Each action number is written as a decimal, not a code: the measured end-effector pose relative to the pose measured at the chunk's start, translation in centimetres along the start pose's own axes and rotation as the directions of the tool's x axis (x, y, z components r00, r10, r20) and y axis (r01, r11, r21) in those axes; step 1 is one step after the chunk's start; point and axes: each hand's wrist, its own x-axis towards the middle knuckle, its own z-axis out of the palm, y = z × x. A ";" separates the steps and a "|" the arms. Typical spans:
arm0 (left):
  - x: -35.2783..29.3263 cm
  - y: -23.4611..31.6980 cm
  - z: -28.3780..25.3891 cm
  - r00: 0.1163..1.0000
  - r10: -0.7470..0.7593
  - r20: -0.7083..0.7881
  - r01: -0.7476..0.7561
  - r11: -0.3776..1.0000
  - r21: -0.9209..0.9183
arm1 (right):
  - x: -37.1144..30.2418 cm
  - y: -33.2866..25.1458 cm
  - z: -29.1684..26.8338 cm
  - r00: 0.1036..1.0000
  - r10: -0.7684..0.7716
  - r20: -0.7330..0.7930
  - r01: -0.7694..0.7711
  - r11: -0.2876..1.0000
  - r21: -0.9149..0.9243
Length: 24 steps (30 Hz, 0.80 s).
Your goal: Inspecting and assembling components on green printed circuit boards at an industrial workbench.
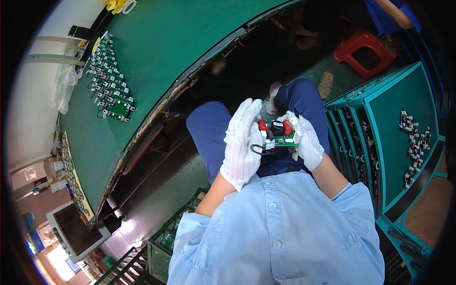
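Note:
A small green circuit board [283, 141] is held over my lap between my two gloved hands. It carries red parts, a round black part and white pieces, and a black wire loop [257, 150] sticks out at its left side. My right hand [306, 141], in a white glove, grips the board by its right end. On the other side my left hand [242, 140], in a striped white glove, is stretched out with its fingers straight. Its palm side faces the board's left end; whether it touches the board I cannot tell.
Several similar boards [110, 85] stand in rows on the green table [156, 42] to my left. At my right is a teal rack of trays [387, 114], with more boards [414, 145] on top. A red stool [365, 52] and another person's arm [396, 12] are beyond.

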 end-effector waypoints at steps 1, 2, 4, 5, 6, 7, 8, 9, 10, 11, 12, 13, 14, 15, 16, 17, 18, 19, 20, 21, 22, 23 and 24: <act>-0.2 0.0 0.2 0.999 -0.018 0.028 0.019 0.999 -0.045 | -0.1 0.1 0.0 0.999 0.039 -0.003 -0.039 0.999 -0.037; -0.2 0.1 0.4 0.999 -0.010 0.032 0.011 0.999 -0.052 | -0.2 0.2 0.0 0.997 0.077 -0.011 -0.078 0.994 -0.075; -0.2 0.1 0.6 0.999 -0.044 0.023 0.046 0.995 -0.084 | -0.2 0.3 0.1 0.997 0.072 0.004 -0.072 0.994 -0.079; -0.2 0.1 0.6 0.999 -0.044 0.025 0.046 0.995 -0.087 | -0.4 0.1 0.4 0.998 0.056 -0.012 -0.056 0.998 -0.038; -0.2 0.2 0.5 0.998 -0.061 0.029 0.064 0.992 -0.106 | -0.5 0.0 0.6 0.999 0.040 -0.029 -0.040 0.999 0.003; -0.3 0.2 0.4 0.996 -0.078 0.032 0.081 0.989 -0.124 | -0.5 0.0 0.5 0.999 0.041 -0.031 -0.041 0.999 0.003; -0.3 0.1 0.3 0.996 -0.077 0.034 0.081 0.989 -0.126 | -0.5 0.0 0.5 1.000 0.021 -0.015 -0.020 0.998 0.052; -0.3 0.0 0.2 0.990 -0.135 0.036 0.139 0.947 -0.290 | -0.5 0.0 0.5 1.000 0.001 -0.001 0.000 0.995 0.101; -0.4 -0.2 0.1 0.980 -0.191 0.047 0.192 0.875 -0.445 | -0.5 -0.1 0.5 1.000 0.001 -0.003 0.000 0.995 0.102; -0.3 -0.9 -0.1 0.988 -0.153 0.003 0.142 0.906 -0.399 | -0.7 -0.3 0.4 0.998 -0.043 0.037 0.038 0.991 0.125; -0.2 -1.5 -0.6 0.998 -0.049 -0.030 0.030 0.886 -0.463 | -0.8 -0.5 0.4 0.993 -0.087 0.074 0.075 0.986 0.150; -0.3 -2.2 -1.1 1.000 0.010 -0.021 -0.017 0.934 -0.356 | -1.2 -0.9 0.4 0.994 -0.086 0.073 0.074 0.986 0.151; -0.1 -2.7 -1.6 0.997 0.071 -0.002 -0.069 0.967 -0.247 | -1.6 -1.4 0.5 0.989 -0.115 0.092 0.102 0.986 0.130; 0.2 -3.0 -2.0 0.979 0.204 0.005 -0.203 0.975 -0.094 | -1.9 -1.7 0.6 0.984 -0.142 0.110 0.130 0.985 0.109; 0.5 -2.9 -1.8 0.978 0.207 0.009 -0.205 0.974 -0.099 | -2.0 -1.7 0.6 0.984 -0.143 0.103 0.132 0.985 0.110; 0.8 -2.6 -1.7 0.964 0.265 0.005 -0.264 0.964 -0.033 | -2.2 -1.8 0.7 0.977 -0.167 0.129 0.154 0.982 0.105; 1.2 -2.1 -1.6 0.947 0.321 0.004 -0.321 0.946 0.033 | -2.3 -1.9 0.8 0.969 -0.191 0.154 0.177 0.979 0.100; 1.7 -1.5 -1.8 0.918 0.394 0.041 -0.396 0.916 0.067 | -2.7 -2.3 1.3 0.982 -0.146 0.123 0.134 0.986 0.100; 2.4 0.2 -2.5 0.908 0.393 0.141 -0.395 0.919 -0.020 | -2.7 -2.1 1.2 0.982 -0.147 0.121 0.135 0.986 0.100; 2.1 0.1 -2.8 0.890 0.375 0.260 -0.352 0.927 -0.132 | -2.7 -1.9 1.1 0.984 -0.128 0.121 0.125 0.991 0.036; 1.8 -0.3 -3.1 0.852 0.365 0.376 -0.293 0.927 -0.236 | -2.7 -1.8 1.0 0.987 -0.110 0.120 0.114 0.993 -0.028; 1.9 -1.0 -3.1 0.834 0.380 0.400 -0.267 0.913 -0.310 | -2.9 -2.6 1.3 0.971 -0.200 0.130 0.217 0.967 -0.133; 1.4 -0.9 -3.1 0.836 0.379 0.397 -0.268 0.913 -0.309 | -2.9 -3.0 0.9 0.971 -0.201 0.132 0.218 0.966 -0.136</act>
